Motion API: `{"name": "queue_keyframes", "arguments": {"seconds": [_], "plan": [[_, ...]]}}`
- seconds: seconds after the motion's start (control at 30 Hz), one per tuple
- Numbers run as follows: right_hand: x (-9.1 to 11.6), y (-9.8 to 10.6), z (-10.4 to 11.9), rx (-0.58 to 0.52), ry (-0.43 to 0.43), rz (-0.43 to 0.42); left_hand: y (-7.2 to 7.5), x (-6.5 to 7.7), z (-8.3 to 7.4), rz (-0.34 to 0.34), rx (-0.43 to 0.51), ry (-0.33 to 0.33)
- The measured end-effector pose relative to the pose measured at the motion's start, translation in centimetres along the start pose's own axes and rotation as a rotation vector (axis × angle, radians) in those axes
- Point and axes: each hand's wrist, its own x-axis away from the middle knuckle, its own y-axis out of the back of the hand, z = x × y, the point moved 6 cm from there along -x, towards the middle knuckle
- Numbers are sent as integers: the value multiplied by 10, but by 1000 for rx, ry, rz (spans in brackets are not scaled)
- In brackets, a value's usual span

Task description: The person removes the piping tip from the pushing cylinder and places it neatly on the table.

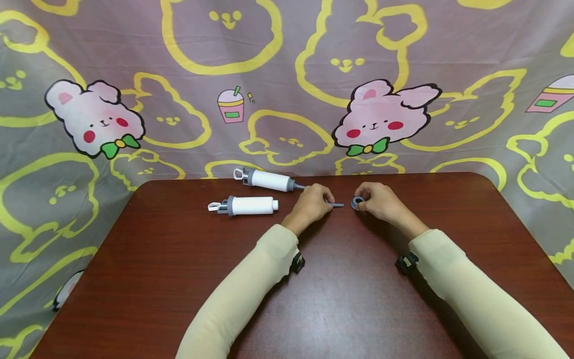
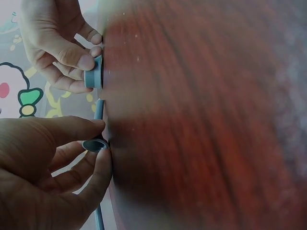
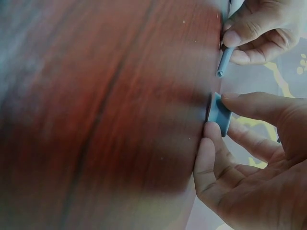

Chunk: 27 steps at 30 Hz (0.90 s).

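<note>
**A.** What do the fingers of the left hand (image 1: 312, 202) hold in my head view?

**B.** From my remote station I see thumb and fingertips drawn into a narrow pinch on a grey nozzle (image 1: 338, 205). In my left wrist view, its flared end sits at the fingertips; the slim stem extends past them toward the right hand (image 1: 382, 200).

**A.** And the right fingers?

**B.** I observe them bent, parted only by the grey ring (image 3: 221, 115) pinched between thumb and fingertips. The ring faces the nozzle's tip, near but apart.

**A.** Which parts lie about the left fingers?

**B.** To their left, I note a white cylinder (image 1: 252, 205) on its side, handled end away from them, bare tip toward them. Beyond it lies a second white cylinder (image 1: 270, 180), its slim grey tip (image 1: 299, 186) passing behind the hand; I cannot tell whether they touch.

**A.** The setting?

**B.** Beneath the fingers I see a red-brown worktop (image 1: 345, 299); beyond them, a printed backdrop (image 1: 287, 89).
</note>
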Motion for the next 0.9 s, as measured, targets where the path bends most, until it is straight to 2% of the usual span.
{"name": "queue_keyframes", "arguments": {"seconds": [0.5, 0.9], "plan": [[-1, 0, -1, 21, -10, 0, -1, -1, -1, 31, -25, 22], [1, -1, 1, 13, -21, 9, -2, -1, 0, 43, -4, 18]]}}
